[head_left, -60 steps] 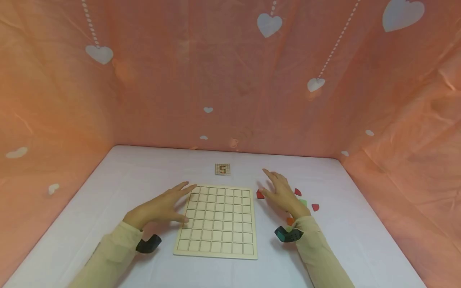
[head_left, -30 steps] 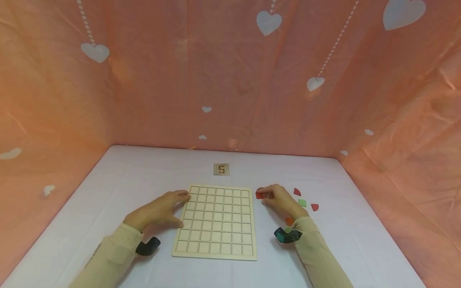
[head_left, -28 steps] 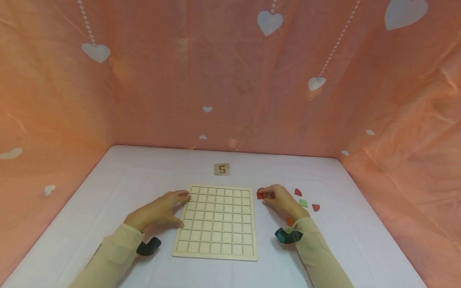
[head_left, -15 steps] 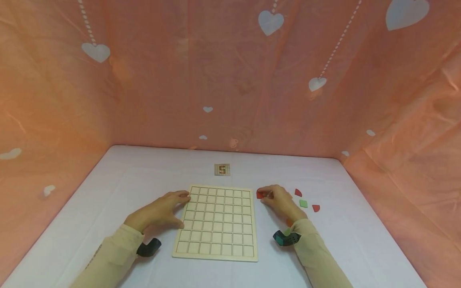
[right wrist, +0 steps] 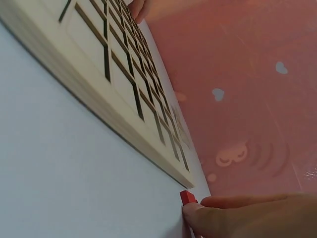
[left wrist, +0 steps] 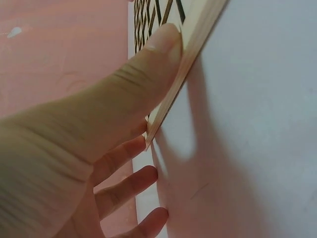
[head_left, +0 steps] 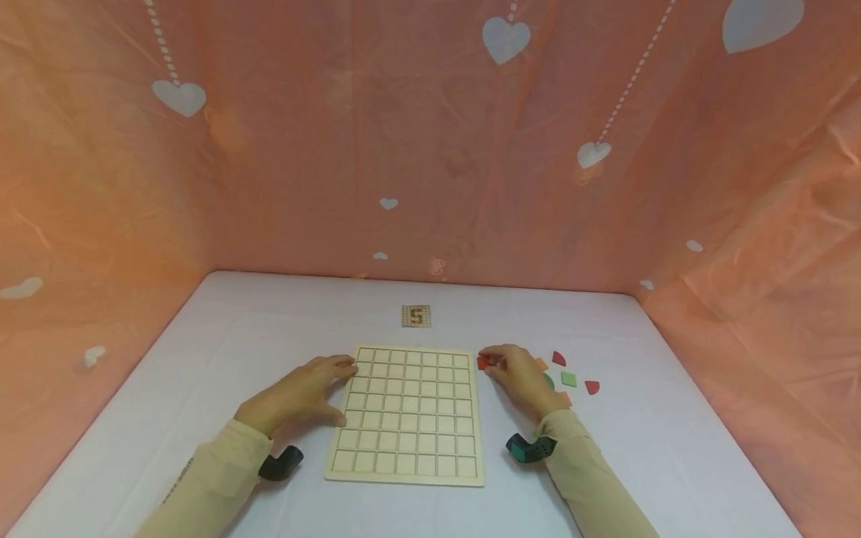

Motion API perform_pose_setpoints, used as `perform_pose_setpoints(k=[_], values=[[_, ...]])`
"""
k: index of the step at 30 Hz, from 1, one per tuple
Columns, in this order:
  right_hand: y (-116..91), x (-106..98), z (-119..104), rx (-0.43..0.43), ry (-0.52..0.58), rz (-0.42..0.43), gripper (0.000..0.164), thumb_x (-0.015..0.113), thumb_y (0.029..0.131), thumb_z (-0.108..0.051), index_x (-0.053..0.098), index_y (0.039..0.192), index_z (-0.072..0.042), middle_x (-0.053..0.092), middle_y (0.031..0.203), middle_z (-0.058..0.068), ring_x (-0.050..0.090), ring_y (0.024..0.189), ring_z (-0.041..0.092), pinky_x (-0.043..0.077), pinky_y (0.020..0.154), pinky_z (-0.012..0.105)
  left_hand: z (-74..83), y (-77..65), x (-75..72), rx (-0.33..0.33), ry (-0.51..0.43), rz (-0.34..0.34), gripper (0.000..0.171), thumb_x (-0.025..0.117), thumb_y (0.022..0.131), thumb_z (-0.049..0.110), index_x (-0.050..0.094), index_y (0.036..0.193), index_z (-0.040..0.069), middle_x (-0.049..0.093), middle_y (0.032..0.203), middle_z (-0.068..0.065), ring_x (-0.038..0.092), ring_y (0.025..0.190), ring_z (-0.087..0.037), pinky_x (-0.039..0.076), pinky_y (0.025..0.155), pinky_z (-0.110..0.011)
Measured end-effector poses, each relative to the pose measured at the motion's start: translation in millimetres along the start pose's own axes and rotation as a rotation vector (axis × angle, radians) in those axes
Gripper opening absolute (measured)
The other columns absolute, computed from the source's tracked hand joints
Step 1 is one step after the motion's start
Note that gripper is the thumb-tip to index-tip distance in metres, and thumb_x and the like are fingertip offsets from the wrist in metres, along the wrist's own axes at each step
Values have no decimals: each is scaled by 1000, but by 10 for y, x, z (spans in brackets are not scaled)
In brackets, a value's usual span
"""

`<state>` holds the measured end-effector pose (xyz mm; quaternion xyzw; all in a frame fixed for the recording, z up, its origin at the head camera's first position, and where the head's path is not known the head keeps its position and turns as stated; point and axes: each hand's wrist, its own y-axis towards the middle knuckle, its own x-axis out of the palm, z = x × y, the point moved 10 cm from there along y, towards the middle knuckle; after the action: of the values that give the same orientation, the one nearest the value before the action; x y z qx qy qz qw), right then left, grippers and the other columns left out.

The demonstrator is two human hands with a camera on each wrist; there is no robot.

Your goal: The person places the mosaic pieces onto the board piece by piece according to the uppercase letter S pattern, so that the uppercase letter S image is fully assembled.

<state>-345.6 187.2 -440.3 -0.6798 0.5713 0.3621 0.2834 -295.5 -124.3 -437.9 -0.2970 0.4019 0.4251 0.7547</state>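
Observation:
A pale wooden grid board [head_left: 406,480] lies flat on the white table. At its left edge is my left hand [head_left: 292,394], fingers and thumb spread apart. In the left wrist view the thumb [left wrist: 166,42] rests on the board's rim, the other fingers loosely bent beside it. Just beyond the board's upper right corner my right hand [head_left: 521,377] pinches a small red piece [head_left: 483,363] between thumb and fingertips. The right wrist view shows this red piece [right wrist: 187,197] close to the board's corner; the fingers partly hide it.
Right of my right hand lie two red quarter-round pieces, one farther back [head_left: 559,359], a light green square [head_left: 568,379] and orange pieces [head_left: 563,399]. A darker green piece [head_left: 548,381] is partly covered by the hand. Behind the board lies a small patterned card [head_left: 416,316].
My right hand has lowered, closed on the red piece and slid it slightly left towards the board. My left fingers have drawn back to the board's left edge. More orange and green pieces show.

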Motion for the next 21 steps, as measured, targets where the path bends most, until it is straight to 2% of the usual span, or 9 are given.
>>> perform_pose_setpoints(k=[3,9,13,16,21], values=[[2,2,-5,-8,-10,1,33,68,94,-8,70,127,-9,70,107,4,56,93,17,50,85,33,-8,20,16,-1,5,6,89,91,68,31,54,144,1,44,157,-20,39,145,-45,33,119,-62],[8,0,-37,-40,-44,24,31,72,92,-10,71,123,-7,71,104,6,54,84,16,47,76,30,-17,38,27,-4,21,12,90,92,68,32,54,144,1,44,156,-20,39,145,-44,34,118,-62],[-2,-1,-98,-80,-95,51,31,73,91,-9,72,122,-7,73,115,9,65,102,24,55,92,41,-2,23,21,-7,17,8,90,92,68,32,54,144,1,44,157,-20,39,144,-45,34,118,-63],[-16,7,-160,-90,-127,61,32,73,91,-10,72,123,-8,73,117,9,65,114,26,53,102,47,13,7,20,-4,16,3,90,91,69,32,54,144,1,43,157,-20,39,144,-45,34,117,-65],[-21,22,-211,-97,-153,83,29,74,91,-10,73,120,-9,73,110,7,67,109,25,55,98,46,15,2,12,-7,13,2,89,90,71,32,52,145,2,42,158,-19,37,145,-45,33,117,-66]])
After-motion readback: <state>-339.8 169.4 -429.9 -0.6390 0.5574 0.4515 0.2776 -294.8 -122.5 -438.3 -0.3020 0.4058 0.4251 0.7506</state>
